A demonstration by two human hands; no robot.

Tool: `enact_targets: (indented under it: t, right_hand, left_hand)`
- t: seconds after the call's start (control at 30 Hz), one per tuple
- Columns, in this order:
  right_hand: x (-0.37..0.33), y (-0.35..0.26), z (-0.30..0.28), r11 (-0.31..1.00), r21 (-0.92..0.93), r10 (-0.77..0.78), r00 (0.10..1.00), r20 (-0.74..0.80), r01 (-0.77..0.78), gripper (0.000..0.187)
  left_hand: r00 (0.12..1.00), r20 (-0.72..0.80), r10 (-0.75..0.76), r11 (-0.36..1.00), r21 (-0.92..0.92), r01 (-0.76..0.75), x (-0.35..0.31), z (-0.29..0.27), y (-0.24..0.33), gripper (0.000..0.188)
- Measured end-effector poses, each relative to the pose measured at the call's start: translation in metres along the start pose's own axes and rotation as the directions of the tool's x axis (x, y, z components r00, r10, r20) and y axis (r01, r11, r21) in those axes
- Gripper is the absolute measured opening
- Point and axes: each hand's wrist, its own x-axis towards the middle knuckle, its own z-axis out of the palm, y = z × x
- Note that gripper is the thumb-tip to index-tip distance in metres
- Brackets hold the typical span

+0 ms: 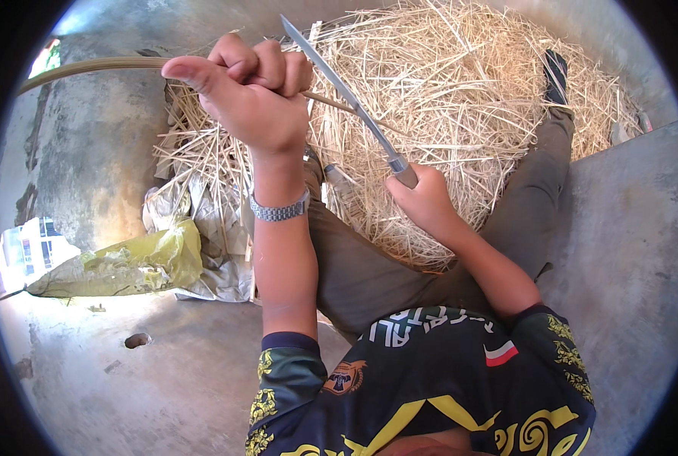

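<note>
My left hand (259, 106) is raised in front of me, its fingers wrapped round a long, thin bamboo strip (99, 64). The strip bends away past the left rim, and a short length pokes out on the other side of the fist. In my right hand (428, 204) is the grey handle of a knife (342, 90), its long narrow blade slanting up and to the left. The blade crosses the short end of the strip; whether they touch, I cannot tell. Most of the handle is hidden in my grip.
Pale shavings (445, 91) lie in a wide heap between and beyond my outstretched legs. A crumpled yellow sack (141, 262) rests at the left beside grey sheeting (217, 277). The concrete floor (164, 387) has a small hole (137, 340). A grey wall (103, 144) stands at the left.
</note>
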Motion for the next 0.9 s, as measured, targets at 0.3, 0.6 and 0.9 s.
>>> enact_targets:
  t: [0.3, 0.6, 0.9]
  right_hand:
    - [0.017, 0.024, -0.010, 0.996, -0.068, 0.051, 0.996, -0.080, -0.057, 0.023]
    - [0.002, -0.023, -0.006, 0.984, 0.136, -0.110, 0.994, -0.020, 0.112, 0.023]
    - [0.005, -0.011, -0.007, 0.999, 0.036, -0.021, 0.998, -0.051, 0.022, 0.027]
  left_hand:
    - [0.994, 0.089, 0.062, 0.998, 0.016, -0.063, -0.010, 0.023, -0.008, 0.069]
    - [0.977, 0.210, -0.019, 0.991, -0.125, 0.047, -0.003, 0.021, -0.008, 0.069]
    - [0.984, 0.178, -0.023, 0.996, -0.087, 0.038, 0.003, 0.012, -0.017, 0.070]
